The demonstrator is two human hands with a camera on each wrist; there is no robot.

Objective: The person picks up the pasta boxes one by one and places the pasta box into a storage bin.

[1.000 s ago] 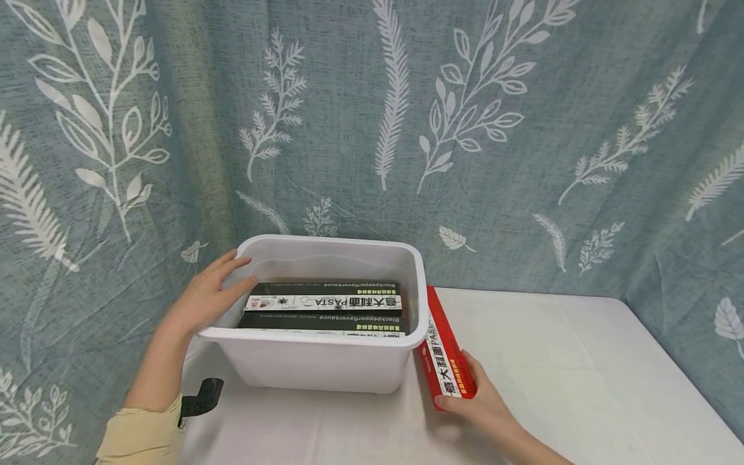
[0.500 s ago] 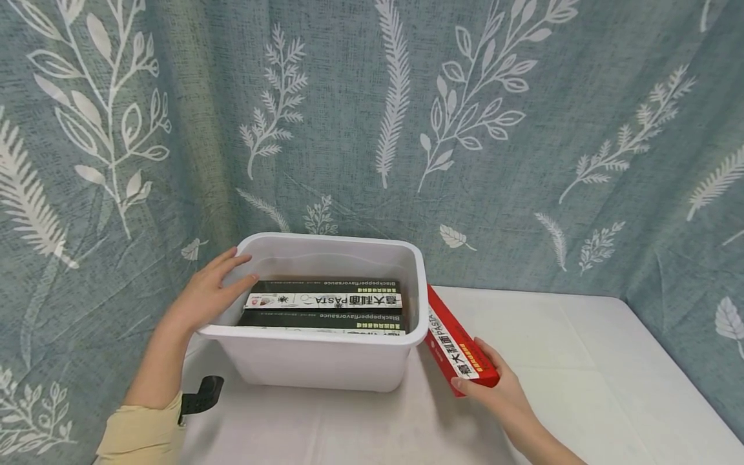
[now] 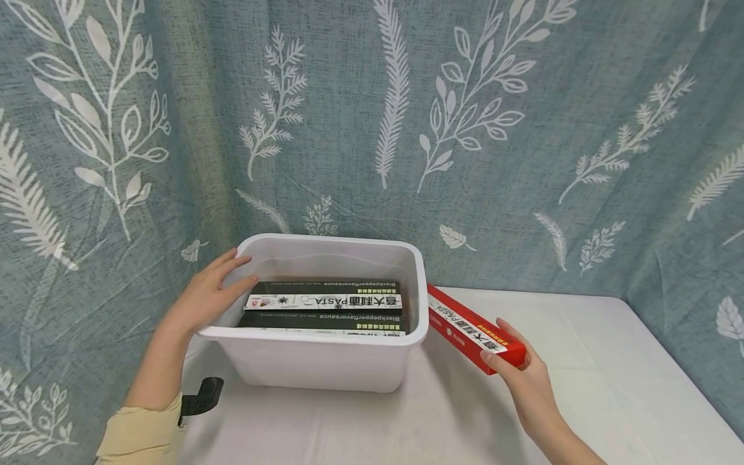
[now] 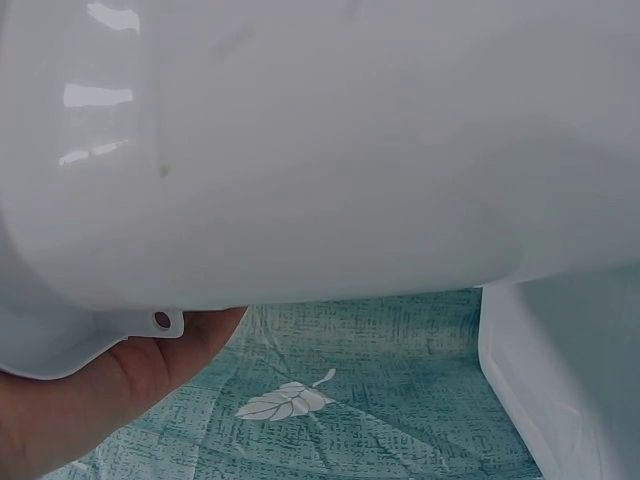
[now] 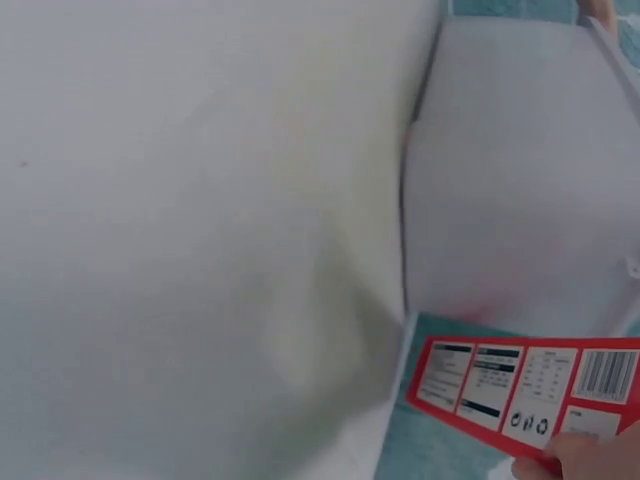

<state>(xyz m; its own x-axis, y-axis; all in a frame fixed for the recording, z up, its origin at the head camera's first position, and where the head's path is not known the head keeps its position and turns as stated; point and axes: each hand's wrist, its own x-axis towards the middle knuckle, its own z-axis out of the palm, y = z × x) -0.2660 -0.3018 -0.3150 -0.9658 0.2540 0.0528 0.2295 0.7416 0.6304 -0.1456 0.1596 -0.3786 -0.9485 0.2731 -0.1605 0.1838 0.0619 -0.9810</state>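
Note:
My right hand grips the near end of a red pasta box, thumb on one side and fingers on the other. The box tilts beside the right wall of a white plastic bin, its far end partly hidden behind the rim. In the right wrist view, the box's printed red face shows a barcode near my fingers. My left hand rests on the bin's left rim, fingers extended over the edge. Black pasta boxes lie inside the bin, lettering upside down from here.
A white cloth covers the table. Behind it hangs a blue-green curtain with white leaf prints, which also runs along both sides. A black wrist mount sticks out by the left forearm.
My right hand has swung the red pasta box's near end to the right and up, away from the bin. The left hand and bin have stayed in place.

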